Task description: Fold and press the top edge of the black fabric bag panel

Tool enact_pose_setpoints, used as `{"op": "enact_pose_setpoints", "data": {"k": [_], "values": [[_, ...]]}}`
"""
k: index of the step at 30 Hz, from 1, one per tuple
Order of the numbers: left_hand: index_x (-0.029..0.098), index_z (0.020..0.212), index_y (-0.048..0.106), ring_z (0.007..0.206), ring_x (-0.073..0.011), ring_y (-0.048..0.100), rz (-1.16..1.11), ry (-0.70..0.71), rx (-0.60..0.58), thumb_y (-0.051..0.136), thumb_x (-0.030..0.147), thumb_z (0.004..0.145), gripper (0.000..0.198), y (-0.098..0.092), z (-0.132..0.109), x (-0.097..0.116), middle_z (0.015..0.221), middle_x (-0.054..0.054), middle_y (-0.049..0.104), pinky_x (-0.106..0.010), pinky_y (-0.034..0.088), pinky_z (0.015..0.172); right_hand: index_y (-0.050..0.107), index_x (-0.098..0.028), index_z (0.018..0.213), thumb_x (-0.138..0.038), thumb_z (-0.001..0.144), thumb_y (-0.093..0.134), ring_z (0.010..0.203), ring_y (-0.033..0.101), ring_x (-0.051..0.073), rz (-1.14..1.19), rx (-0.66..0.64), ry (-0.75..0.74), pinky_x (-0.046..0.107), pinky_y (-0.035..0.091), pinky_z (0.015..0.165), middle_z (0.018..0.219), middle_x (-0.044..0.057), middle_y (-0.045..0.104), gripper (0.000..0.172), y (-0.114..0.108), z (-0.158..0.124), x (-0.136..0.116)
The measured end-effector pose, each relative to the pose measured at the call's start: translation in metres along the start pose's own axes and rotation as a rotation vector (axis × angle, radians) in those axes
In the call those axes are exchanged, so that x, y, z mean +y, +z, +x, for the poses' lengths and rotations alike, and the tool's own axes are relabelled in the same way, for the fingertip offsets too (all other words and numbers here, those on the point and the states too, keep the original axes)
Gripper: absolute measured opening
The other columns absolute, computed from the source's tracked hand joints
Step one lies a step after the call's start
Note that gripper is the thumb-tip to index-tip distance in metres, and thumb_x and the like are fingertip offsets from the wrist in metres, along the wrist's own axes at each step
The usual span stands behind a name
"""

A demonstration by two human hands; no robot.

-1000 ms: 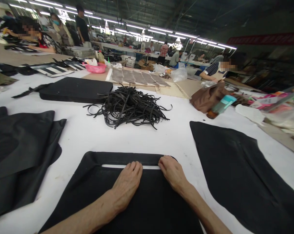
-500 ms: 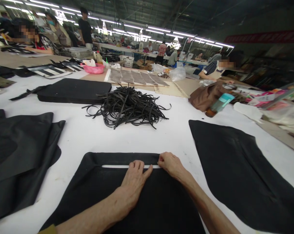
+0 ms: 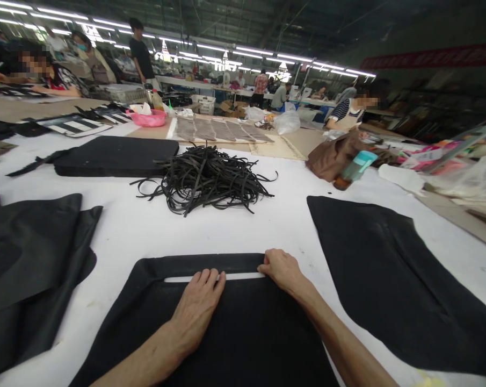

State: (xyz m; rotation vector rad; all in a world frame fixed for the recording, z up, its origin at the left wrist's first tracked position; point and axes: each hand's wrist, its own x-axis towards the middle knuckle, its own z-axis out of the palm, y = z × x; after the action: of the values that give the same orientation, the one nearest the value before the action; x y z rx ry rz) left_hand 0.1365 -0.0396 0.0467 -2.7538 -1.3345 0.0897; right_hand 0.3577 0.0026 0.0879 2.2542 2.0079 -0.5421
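Note:
A black leather-like panel [image 3: 259,328] lies on the white tabletop in front of me, with a long narrow slit [image 3: 178,279] near its far edge through which white shows. My left hand [image 3: 196,306] rests on the panel, its fingers laid over the slit near the middle and holding nothing visible. At the slit's right end my right hand [image 3: 281,269] pinches the strip along the far edge between thumb and fingers. Its fingertips are partly hidden.
Another black panel [image 3: 387,269] lies to the right, more black sheets [image 3: 29,269] to the left. Beyond are a tangle of black strips [image 3: 210,177], a stack of black pieces [image 3: 114,156] and a teal-lidded bottle [image 3: 355,169]. Co-workers sit and stand farther back.
My left hand has slid left along the slit, and its thumb has drawn in beside the fingers. My right hand keeps its pinch at the right end. The view has shifted slightly.

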Motion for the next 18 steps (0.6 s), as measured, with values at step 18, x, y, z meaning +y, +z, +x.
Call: {"op": "enact_pose_setpoints", "data": {"k": [18], "values": [[0.015, 0.128, 0.041, 0.109, -0.0262, 0.046, 0.001, -0.001, 0.048, 0.030, -0.004, 0.077, 0.055, 0.005, -0.004, -0.001, 0.123, -0.012, 0.049, -0.042, 0.039, 0.092, 0.053, -0.021, 0.061, -0.030, 0.066, 0.064, 0.063, 0.051, 0.015, 0.164, 0.099, 0.064, 0.025, 0.026, 0.053, 0.064, -0.002, 0.058, 0.016, 0.011, -0.008, 0.014]]}}
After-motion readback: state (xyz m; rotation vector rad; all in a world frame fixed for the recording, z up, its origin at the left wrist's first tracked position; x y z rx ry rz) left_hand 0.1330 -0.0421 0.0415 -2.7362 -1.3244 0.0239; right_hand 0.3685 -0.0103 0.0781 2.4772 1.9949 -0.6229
